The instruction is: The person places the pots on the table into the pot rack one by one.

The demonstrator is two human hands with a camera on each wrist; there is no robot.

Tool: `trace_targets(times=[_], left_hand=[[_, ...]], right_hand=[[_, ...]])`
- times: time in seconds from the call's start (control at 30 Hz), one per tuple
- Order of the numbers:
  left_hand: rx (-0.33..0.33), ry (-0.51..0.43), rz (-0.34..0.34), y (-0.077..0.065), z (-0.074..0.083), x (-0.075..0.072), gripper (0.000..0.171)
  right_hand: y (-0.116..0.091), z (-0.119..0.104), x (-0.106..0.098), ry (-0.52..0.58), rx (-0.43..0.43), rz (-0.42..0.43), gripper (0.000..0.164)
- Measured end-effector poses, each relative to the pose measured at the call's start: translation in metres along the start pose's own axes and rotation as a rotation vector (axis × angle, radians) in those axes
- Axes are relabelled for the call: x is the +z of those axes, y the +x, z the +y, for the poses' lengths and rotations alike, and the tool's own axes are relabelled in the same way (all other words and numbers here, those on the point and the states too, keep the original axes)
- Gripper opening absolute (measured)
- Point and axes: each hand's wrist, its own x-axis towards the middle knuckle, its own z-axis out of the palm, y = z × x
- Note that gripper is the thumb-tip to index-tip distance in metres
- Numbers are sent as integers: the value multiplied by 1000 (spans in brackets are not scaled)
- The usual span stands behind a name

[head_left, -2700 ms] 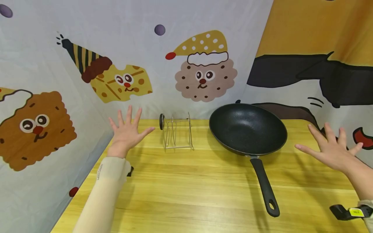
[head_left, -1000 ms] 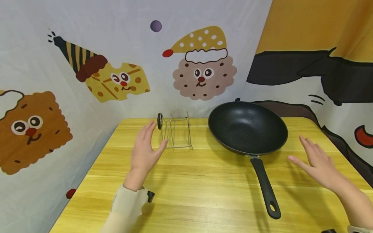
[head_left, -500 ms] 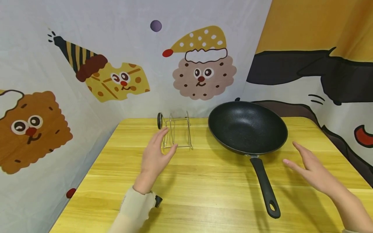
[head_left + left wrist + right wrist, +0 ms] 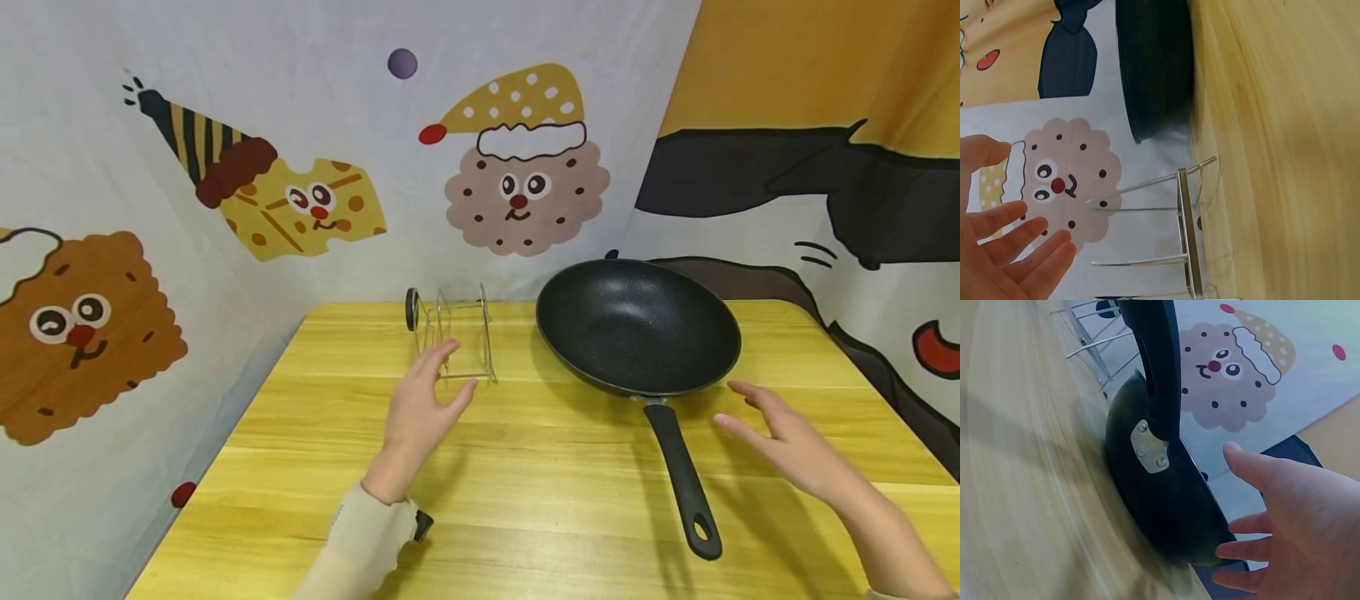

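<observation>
A black frying pan (image 4: pixel 637 325) sits at the back right of the wooden table, its handle (image 4: pixel 682 483) pointing toward the front. To its left stands a thin metal wire rack (image 4: pixel 467 377) with a black round part at one side. My left hand (image 4: pixel 422 412) hovers in front of the rack, fingers extended and thumb apart, holding nothing. It partly hides the rack in the head view. My right hand (image 4: pixel 783 442) is just right of the pan's handle, fingers loosely extended. In the right wrist view its fingers (image 4: pixel 1247 550) appear near the pan's side; contact cannot be told.
The wooden table (image 4: pixel 525 517) has a printed cloth (image 4: pixel 337 100) hanging behind it and along its left side. Cartoon biscuits and cheese decorate the cloth. A black strap piece (image 4: pixel 423 525) shows at my left wrist.
Both hands have come inward from wide-spread positions. The left hand has moved right toward the rack's front, the right hand left toward the pan's handle. The pan and rack have stayed put.
</observation>
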Motion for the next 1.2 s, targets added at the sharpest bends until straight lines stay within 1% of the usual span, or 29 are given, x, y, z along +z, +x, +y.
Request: trace_targets(times=[0.2,0.43,0.57,0.67,0.93,1.2], left_hand=[[-11,-34,-18,-2,7,6,54],[-30,-29,-57,-4,16,14,47],[-18,-25,-79,-6,22,19,43],[7,-38,-87,-6,25,22,40],[26,-109,-133,-7,34,31,35],[49,-147,-163,-9,46,39,33]], right_hand=[[0,-4,5,20,-50,11,67],[1,-9,10,33,-49,0,64],[0,-12,11,41,-55,-9,64],[0,-14,13,43,-60,-12,62],[1,-20,17,58,-90,-17,56],[4,-23,22,60,-87,-35,53]])
